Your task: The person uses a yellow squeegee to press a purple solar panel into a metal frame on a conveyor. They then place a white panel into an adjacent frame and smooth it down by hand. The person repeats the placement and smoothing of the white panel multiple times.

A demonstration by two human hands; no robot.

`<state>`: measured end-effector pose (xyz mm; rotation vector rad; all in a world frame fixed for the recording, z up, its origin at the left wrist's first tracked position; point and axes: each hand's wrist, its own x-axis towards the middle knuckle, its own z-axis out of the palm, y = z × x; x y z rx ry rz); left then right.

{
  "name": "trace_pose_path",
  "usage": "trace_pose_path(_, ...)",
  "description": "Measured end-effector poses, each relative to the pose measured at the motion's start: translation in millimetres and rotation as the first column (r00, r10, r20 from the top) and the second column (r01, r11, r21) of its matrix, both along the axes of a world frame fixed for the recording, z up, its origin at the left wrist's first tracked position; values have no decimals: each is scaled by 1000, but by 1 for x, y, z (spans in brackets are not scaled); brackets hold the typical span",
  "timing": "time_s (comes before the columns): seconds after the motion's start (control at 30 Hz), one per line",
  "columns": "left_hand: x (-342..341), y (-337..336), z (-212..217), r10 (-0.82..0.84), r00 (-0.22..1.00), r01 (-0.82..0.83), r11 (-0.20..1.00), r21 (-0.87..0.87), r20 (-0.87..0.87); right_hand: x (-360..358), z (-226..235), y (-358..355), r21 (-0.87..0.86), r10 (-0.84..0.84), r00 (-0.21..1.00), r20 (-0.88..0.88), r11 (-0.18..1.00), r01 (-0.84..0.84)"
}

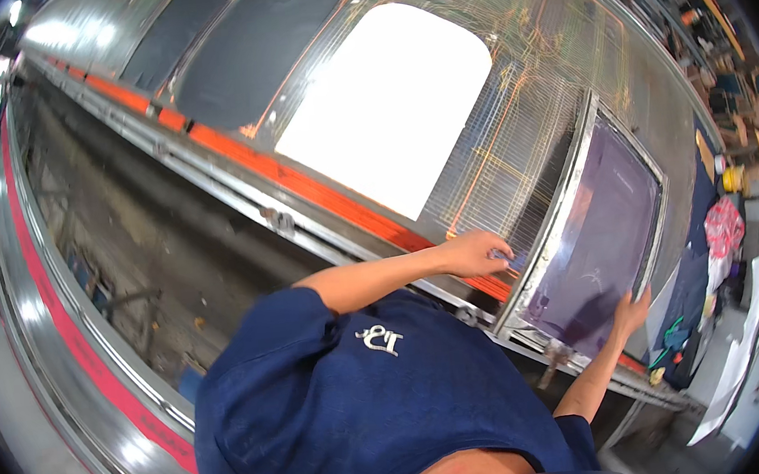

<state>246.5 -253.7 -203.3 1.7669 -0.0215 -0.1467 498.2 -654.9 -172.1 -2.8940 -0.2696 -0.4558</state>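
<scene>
Two hands, left hand point(477, 253) and right hand point(630, 312), apparently grip a metal-framed purple screen point(594, 230).

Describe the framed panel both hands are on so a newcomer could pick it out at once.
Follow the long metal table with the orange rail to its near end. There, the left hand and right hand hold the dark purple screen in a silver frame. Its neighbours are black or glaring white.
</scene>
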Motion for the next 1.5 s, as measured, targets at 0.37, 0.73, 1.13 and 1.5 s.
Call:
trace_pose_path(0.37,46,302,-16,409,855,-512,763,395,319,-186,-55,447,265,864,487,-126,502,-823)
trace_pose_path(0.73,202,446,-64,314,808,-581,278,765,499,-181,-69,463,148,794,521,-313,583,-799)
trace_pose_path(1.13,198,443,-63,308,759,-649,284,706,574,-175,-69,464,87,780,509,-364,573,-815)
trace_pose_path(1.5,195,441,-63,278,779,-625,287,726,562,-174,-67,461,122,778,486,-397,570,-812)
